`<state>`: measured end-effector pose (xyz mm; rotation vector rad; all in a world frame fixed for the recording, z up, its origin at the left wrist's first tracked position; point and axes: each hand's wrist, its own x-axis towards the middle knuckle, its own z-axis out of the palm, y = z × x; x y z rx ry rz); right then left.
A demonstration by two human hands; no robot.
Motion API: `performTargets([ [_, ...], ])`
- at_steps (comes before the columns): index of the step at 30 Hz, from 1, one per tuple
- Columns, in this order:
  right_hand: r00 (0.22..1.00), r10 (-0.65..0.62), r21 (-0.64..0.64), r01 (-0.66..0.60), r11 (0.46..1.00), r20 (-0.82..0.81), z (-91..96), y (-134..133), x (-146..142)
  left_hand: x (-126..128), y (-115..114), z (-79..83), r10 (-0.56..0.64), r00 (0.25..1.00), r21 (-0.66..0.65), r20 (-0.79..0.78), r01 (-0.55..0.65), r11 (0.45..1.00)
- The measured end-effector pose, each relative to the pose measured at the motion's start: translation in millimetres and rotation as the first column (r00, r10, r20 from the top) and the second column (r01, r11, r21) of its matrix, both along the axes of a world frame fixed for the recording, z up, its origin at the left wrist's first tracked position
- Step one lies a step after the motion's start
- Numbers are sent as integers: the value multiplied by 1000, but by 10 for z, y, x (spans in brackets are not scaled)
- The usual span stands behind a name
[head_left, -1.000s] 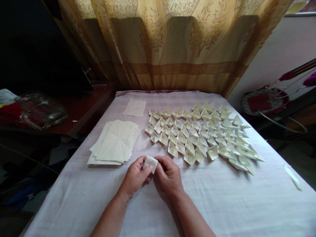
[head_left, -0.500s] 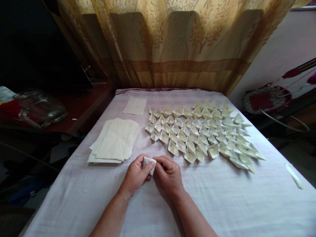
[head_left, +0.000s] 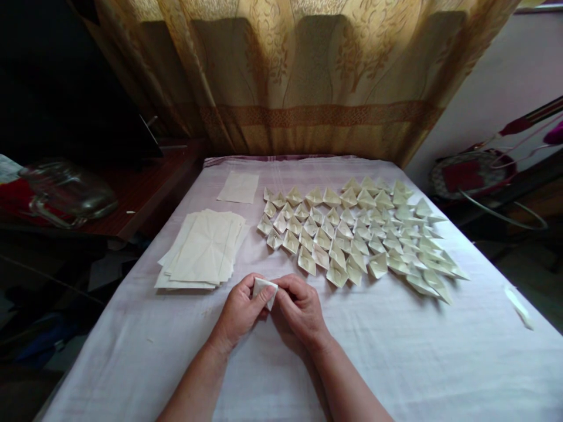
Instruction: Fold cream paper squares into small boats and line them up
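Between my hands is a small piece of folded white paper (head_left: 263,288), its visible face roughly a triangle pointing down. My left hand (head_left: 243,302) grips it from the left, thumb lying across its front. At its right edge, my right hand (head_left: 298,303) pinches the paper between thumb and bent forefinger; the other fingers are curled. Just left of the hands lies a stack of flat cream paper sheets (head_left: 204,246), the top one marked with crossing creases. Ahead and to the right stand rows of several small folded paper boats (head_left: 336,252).
A single paper sheet (head_left: 238,187) lies behind the stack on the white cloth-covered table (head_left: 396,363). A white strip (head_left: 519,308) is near the right edge. To the left, a glass jar (head_left: 70,190) lies on a brown cabinet (head_left: 176,170). A patterned curtain (head_left: 316,82) hangs behind.
The view has shifted slightly. Both hands keep hold of the folded paper in nearly the same place, with my right fingers moved a little at its edge.
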<state>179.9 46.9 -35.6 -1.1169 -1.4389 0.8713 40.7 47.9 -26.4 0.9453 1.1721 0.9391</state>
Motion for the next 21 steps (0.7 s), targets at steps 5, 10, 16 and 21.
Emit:
performTargets([
  [5, 1000, -6, -11, 6, 1000, -18, -30, 24, 0, 3, 1, 10, 4, 1000, -12, 21, -3, 1000],
  [10, 1000, 1, -77, -3, 997, -28, -3, 39, 29, -1, 10, -18, 27, 1000, 1, -12, -27, 1000],
  [16, 998, 54, -164, -60, 985, -41, 70, 32, 54, -7, 6, -24, 36, 998, -6, -44, -36, 999],
  [21, 999, 2, -190, -10, 982, -40, 49, 29, 31, -19, 0, 14, -7, 1000, -43, 28, 8, 999],
])
